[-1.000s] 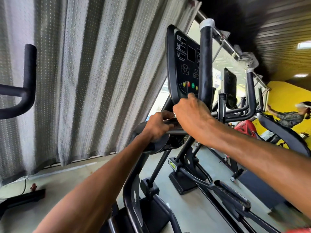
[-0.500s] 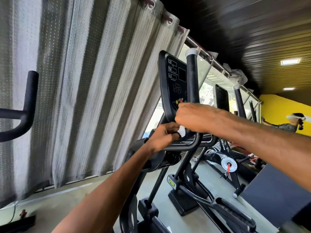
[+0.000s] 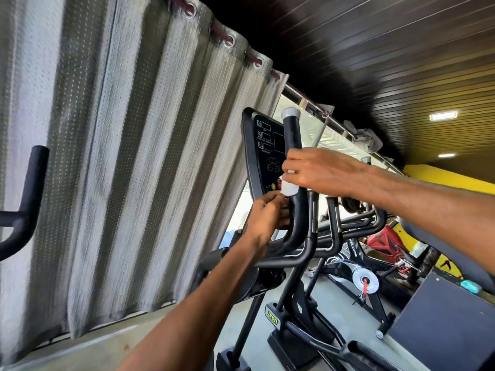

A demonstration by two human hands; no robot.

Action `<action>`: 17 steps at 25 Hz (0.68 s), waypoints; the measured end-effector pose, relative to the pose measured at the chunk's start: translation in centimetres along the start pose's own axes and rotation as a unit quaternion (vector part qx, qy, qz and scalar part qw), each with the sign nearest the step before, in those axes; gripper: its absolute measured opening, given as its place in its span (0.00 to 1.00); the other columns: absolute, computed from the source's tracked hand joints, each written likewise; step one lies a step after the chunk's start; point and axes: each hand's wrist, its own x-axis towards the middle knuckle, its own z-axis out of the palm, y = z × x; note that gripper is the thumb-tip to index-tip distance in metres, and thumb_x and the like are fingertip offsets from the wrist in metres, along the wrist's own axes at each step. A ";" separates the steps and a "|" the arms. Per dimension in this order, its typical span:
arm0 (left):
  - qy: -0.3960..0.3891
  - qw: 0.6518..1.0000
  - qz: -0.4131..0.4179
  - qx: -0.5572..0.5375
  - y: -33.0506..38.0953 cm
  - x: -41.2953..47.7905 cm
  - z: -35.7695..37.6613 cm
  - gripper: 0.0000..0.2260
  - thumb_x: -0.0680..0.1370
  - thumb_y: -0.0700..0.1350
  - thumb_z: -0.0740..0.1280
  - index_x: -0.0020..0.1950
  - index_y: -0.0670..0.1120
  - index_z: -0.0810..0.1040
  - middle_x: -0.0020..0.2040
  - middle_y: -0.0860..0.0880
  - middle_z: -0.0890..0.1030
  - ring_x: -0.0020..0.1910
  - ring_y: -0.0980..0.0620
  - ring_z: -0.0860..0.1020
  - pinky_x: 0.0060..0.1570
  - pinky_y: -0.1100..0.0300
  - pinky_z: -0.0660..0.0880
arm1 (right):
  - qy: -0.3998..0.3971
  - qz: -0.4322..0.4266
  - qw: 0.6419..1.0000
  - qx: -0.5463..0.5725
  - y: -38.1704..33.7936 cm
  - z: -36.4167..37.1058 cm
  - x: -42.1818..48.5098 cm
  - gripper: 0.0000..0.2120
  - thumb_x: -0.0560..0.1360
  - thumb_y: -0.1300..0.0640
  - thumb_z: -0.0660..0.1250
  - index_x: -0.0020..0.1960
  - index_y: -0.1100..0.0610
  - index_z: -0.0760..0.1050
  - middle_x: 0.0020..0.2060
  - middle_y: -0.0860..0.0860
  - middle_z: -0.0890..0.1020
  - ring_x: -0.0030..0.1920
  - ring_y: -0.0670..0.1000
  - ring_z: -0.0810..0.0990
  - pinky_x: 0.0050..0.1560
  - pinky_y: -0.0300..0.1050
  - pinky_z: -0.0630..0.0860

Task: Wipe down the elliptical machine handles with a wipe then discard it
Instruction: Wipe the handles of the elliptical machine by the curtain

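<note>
Wipe [image 3: 289,188]: white and wadded, pressed against the upright handle [image 3: 292,135] about midway up, beside the console [image 3: 263,156]. Only its lower edge is seen under the palm.
Right hand [image 3: 318,170]: fingers are curled round the handle, with the wipe clamped between them and the grip.
Left hand [image 3: 267,214]: fingers are curled round the same handle just below the wipe, above the bend.
Change: half a second ago the wipe was held low at the bend. It has since been drawn up the shaft, and the left hand has been moved from the cross bar onto the upright.
Meaning: the lower stretch is judged wiped. The part up to the grey end cap [image 3: 290,113] is left, and discarding is not yet due.
Surroundings: a grey eyelet curtain [image 3: 120,156] is hung to the left of the machine.
</note>
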 end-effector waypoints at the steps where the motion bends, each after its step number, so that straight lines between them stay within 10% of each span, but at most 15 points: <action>1: 0.008 1.000 -0.001 -0.013 0.1 0.5 0.2 0.11 0.81 0.35 0.60 0.46 0.47 0.78 0.31 0.52 0.78 0.28 0.56 0.75 0.33 0.62 0.72 | 0.007 0.001 1.000 -0.005 0.6 0.2 0.2 0.13 0.77 0.63 0.68 0.61 0.58 0.79 0.55 0.52 0.80 0.56 0.52 0.75 0.58 0.46 0.77; 17: 0.073 0.995 0.040 0.052 5.3 6.4 2.6 0.11 0.81 0.41 0.61 0.59 0.44 0.79 0.37 0.51 0.78 0.30 0.57 0.73 0.29 0.66 0.69 | 0.126 0.197 0.971 0.043 8.7 3.7 2.8 0.18 0.71 0.72 0.69 0.60 0.63 0.81 0.56 0.58 0.81 0.58 0.58 0.76 0.41 0.48 0.82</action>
